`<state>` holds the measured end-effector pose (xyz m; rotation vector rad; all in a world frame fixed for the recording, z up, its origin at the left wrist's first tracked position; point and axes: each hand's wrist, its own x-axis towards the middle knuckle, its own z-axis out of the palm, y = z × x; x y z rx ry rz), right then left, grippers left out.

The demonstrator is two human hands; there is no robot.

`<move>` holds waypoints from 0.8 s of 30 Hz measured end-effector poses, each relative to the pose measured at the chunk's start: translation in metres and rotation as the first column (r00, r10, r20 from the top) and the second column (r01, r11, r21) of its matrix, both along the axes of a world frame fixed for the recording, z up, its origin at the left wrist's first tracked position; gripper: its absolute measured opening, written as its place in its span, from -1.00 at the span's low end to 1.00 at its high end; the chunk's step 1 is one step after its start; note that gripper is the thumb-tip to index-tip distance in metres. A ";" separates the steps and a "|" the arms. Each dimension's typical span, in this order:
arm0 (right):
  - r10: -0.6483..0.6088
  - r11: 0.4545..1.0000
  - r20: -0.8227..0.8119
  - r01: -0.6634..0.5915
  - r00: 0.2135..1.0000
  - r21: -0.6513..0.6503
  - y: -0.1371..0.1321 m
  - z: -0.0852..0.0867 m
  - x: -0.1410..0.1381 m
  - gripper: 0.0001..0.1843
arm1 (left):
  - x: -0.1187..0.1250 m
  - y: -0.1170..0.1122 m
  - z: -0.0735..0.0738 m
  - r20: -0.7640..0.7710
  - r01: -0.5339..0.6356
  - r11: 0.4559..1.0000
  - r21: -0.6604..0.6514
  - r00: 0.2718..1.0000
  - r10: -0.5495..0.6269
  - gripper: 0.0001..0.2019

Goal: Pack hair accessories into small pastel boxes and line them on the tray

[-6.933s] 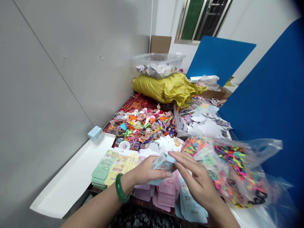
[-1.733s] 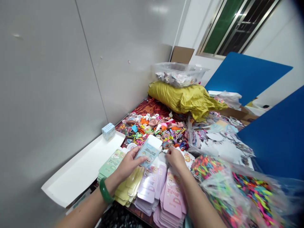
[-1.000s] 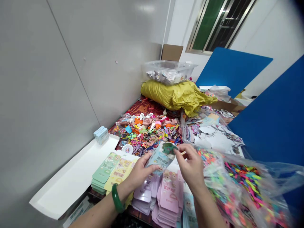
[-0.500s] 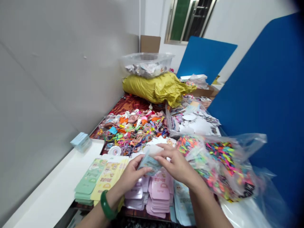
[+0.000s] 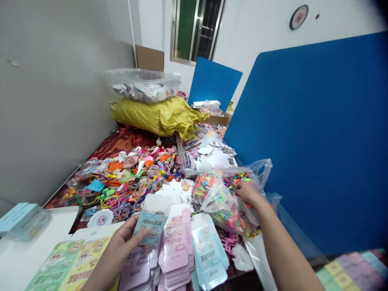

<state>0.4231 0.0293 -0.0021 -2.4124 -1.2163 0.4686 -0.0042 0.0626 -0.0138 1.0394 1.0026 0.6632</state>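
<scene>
The left hand (image 5: 119, 247) is gripping a pale blue card (image 5: 150, 226), while the right hand (image 5: 247, 192), well apart, is clutching a plastic bag (image 5: 226, 204) of colourful pieces.

1. I'm getting a bright, fairly even picture; the light seems to fall from above, and the window (image 5: 197, 32) looks dim beside it.
2. Shadows stay soft, and they're darkest under the yellow sack (image 5: 157, 119).
3. Small glints of glare sit on the clear plastic bag (image 5: 226, 202).
4. Lens distortion bends the grey wall (image 5: 54, 93) on the left, and the small blue box (image 5: 22, 220) at that edge looks smeared and out of focus.
5. The top right corner falls dark, while the blue card (image 5: 150, 226) near the bottom middle reads sharply enough.
</scene>
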 end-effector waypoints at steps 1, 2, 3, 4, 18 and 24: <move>-0.001 1.000 -0.017 0.001 1.000 0.006 0.000 0.000 0.001 -0.80 | 0.001 0.000 0.001 -0.024 0.000 1.000 0.018 1.000 0.001 -0.42; -0.005 1.000 -0.035 0.006 0.999 0.018 -0.001 0.003 0.003 -0.84 | 0.002 0.000 0.002 -0.043 -0.001 0.999 0.034 0.999 0.002 -0.42; -0.012 0.999 -0.056 0.014 0.998 0.031 -0.002 0.006 0.005 -0.87 | 0.003 0.000 0.003 -0.053 -0.002 0.999 0.047 0.999 0.004 -0.43; -0.020 0.999 -0.080 0.023 0.997 0.044 -0.004 0.010 0.007 -0.86 | 0.003 0.000 0.004 -0.058 0.002 0.999 0.054 0.998 0.001 -0.43; -0.014 0.985 -0.430 0.087 0.903 0.151 -0.009 0.014 0.012 -0.57 | 0.008 -0.010 0.013 -0.024 -0.057 0.997 0.048 0.998 0.058 -0.40; -0.035 0.975 -0.468 0.133 0.883 0.177 -0.009 0.014 0.012 -0.65 | 0.002 -0.006 0.009 -0.010 0.026 0.999 0.044 1.000 -0.026 -0.43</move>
